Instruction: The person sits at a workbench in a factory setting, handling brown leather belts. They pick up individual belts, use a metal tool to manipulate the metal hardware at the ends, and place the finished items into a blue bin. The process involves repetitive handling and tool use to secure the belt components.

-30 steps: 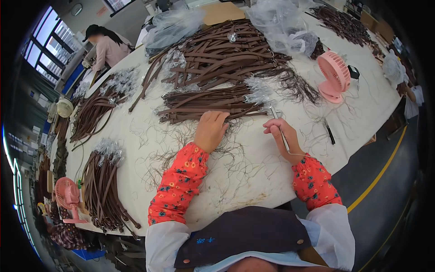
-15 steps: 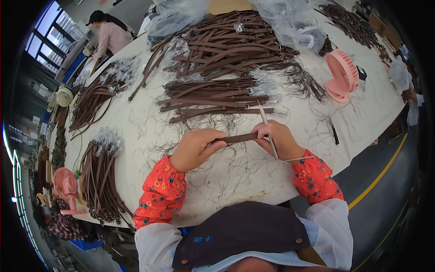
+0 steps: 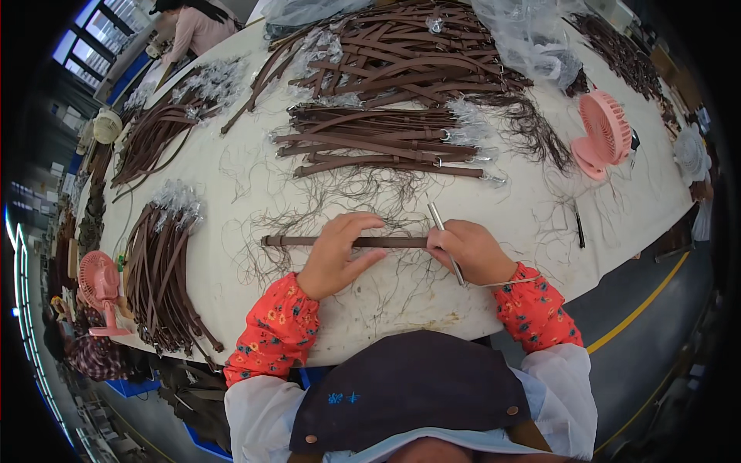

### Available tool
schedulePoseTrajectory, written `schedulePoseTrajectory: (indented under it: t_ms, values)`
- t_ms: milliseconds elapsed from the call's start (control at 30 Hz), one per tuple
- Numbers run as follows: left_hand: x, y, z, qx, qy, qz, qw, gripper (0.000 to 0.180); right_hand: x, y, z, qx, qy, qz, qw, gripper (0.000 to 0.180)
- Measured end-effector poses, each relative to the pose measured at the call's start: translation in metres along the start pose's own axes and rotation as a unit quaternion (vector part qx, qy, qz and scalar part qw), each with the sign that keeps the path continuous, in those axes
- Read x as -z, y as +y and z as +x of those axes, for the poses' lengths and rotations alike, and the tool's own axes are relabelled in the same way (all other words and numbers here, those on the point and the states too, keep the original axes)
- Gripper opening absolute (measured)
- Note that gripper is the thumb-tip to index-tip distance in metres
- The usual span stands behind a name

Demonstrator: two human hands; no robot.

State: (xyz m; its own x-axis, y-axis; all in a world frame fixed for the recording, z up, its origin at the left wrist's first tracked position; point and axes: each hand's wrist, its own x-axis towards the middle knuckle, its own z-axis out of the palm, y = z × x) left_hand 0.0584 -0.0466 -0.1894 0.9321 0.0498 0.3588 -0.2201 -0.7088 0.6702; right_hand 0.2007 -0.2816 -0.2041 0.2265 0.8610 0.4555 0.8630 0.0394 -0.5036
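Observation:
A brown strap (image 3: 392,242) stretches sideways in front of me above the white table. My left hand (image 3: 333,260) is at its left part, thumb and fingers spread apart, with the strap passing behind the hand and out to the left. With closed fingers, my right hand (image 3: 477,253) pinches the strap's right end. The same hand holds a slim, pointed silver tool (image 3: 438,217) upright between its fingers; its exact kind is unclear. Loose dark threads (image 3: 340,193) lie around and beyond the strap.
Beyond my hands lie a row of brown straps (image 3: 370,143) and a larger heap (image 3: 417,65). More bundles (image 3: 158,274) lie at left. Pink fans (image 3: 604,127) stand right and left. A black pen-like item (image 3: 579,225) lies at right. Another person (image 3: 197,31) works at far left.
My left hand has loosened from the strap and its fingers have spread. The strap is now straight, with its left end showing. My right hand keeps the tool and the strap's end.

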Motion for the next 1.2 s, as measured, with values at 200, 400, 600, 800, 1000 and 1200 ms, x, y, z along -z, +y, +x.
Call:
schedulePoseTrajectory:
  t_ms: [200,400,600,800,1000,1200]
  values:
    - [-0.048,-0.005,0.003,0.113,-0.070,-0.200,0.971,0.019,-0.011,0.005,-0.005,0.018,-0.016,0.010,1.000,0.026]
    - [-0.056,-0.012,-0.004,0.179,-0.054,-0.242,0.952,0.013,-0.013,0.006,-0.007,-0.003,-0.047,0.024,0.999,0.024]
    - [-0.060,-0.028,-0.007,0.197,-0.013,-0.313,0.929,0.011,-0.011,0.001,-0.002,-0.060,-0.051,0.046,0.996,0.017]
    - [-0.046,-0.021,-0.004,0.112,0.012,-0.127,0.985,0.029,-0.011,0.003,-0.002,-0.083,-0.051,0.058,0.993,0.018]
    - [-0.054,-0.012,-0.002,0.075,-0.026,-0.132,0.988,0.015,-0.010,0.005,-0.001,-0.038,-0.045,0.041,0.997,0.024]
    - [-0.041,-0.015,-0.001,0.129,-0.024,-0.135,0.982,0.007,-0.011,0.008,0.000,-0.016,-0.043,0.019,0.999,0.024]
